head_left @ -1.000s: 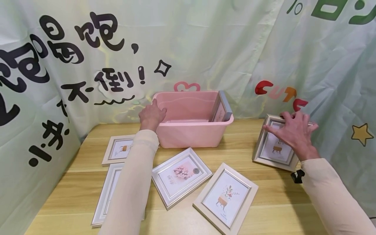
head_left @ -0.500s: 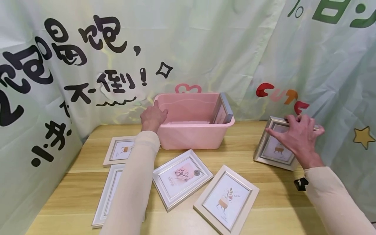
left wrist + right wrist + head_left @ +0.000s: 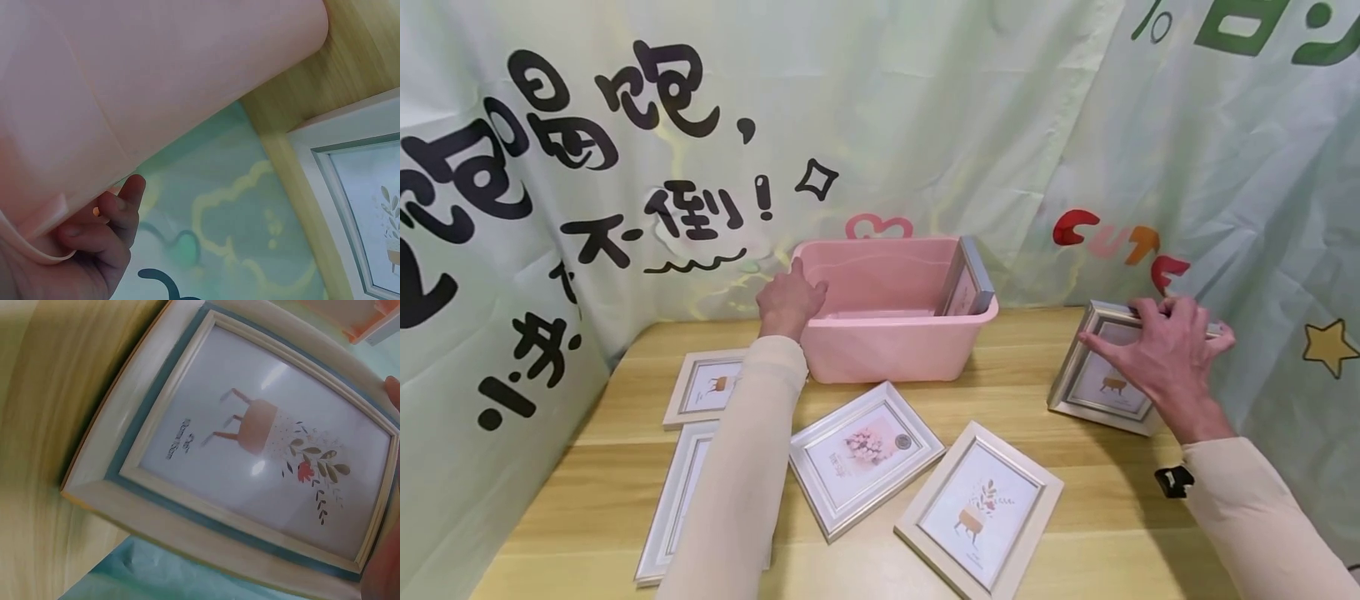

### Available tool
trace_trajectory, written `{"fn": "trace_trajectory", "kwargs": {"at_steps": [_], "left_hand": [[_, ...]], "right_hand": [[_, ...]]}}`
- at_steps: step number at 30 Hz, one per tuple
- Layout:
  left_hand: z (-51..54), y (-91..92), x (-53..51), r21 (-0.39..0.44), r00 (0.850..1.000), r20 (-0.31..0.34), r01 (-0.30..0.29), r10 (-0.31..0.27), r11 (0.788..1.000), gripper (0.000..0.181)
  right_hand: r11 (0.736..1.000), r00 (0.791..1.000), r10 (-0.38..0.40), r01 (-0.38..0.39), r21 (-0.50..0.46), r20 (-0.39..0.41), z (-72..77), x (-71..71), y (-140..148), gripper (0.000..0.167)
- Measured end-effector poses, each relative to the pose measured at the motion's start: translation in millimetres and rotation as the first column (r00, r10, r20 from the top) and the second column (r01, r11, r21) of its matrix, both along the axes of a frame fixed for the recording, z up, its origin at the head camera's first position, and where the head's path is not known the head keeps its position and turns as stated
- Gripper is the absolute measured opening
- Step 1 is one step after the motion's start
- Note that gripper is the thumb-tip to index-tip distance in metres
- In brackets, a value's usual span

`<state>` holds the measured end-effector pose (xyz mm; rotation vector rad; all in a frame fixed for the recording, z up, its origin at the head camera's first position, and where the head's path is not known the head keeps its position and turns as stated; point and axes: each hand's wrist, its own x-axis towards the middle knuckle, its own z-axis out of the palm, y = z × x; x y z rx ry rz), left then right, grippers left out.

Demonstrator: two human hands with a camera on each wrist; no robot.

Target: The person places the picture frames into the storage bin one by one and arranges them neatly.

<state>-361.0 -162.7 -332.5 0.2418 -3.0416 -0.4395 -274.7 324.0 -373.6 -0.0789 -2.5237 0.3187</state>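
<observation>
My left hand (image 3: 790,302) grips the left end of a pink plastic bin (image 3: 887,348); in the left wrist view its fingers (image 3: 109,247) curl beneath the rim. At the table's right side, my right hand (image 3: 1176,362) holds a silvery picture frame (image 3: 1108,385) by its top edge, thumb on the left side. That frame stands nearly upright, its lower edge at the tabletop. Its print of a potted plant fills the right wrist view. Inside the bin, at its right end, another picture frame (image 3: 976,279) leans with its grey edge above the rim.
Several frames lie face up on the wooden table (image 3: 842,575): a pink-flower frame (image 3: 867,454), a plant frame (image 3: 979,510), a small frame (image 3: 703,387) and a white frame (image 3: 662,517) partly under my left sleeve. A printed curtain (image 3: 925,125) hangs behind.
My right hand has shifted slightly right and nearer me, and the top of the held frame leans a little that way. My left hand stays on the bin.
</observation>
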Motion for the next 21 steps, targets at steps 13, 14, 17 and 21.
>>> {"fn": "trace_trajectory", "kwargs": {"at_steps": [13,14,17,21], "left_hand": [[1.9,-0.8,-0.9,0.008,1.000,0.000,-0.003,0.003,1.000,0.071],[1.3,-0.6,-0.9,0.010,1.000,0.000,-0.005,0.005,1.000,0.071],[-0.8,0.0,-1.4,0.012,1.000,-0.006,-0.006,0.006,1.000,0.070],[-3.3,0.6,-2.1,0.010,1.000,-0.009,-0.004,0.005,1.000,0.070]], "right_hand": [[0.953,0.983,0.166,-0.141,0.268,-0.073,3.5,14.1,11.2,0.090],[0.939,0.980,0.189,-0.163,0.302,-0.059,4.6,15.5,13.4,0.089],[0.885,0.964,0.264,-0.239,0.400,-0.009,9.1,19.3,20.4,0.087],[0.813,0.939,0.340,-0.323,0.484,0.056,15.5,23.8,29.1,0.084]]}}
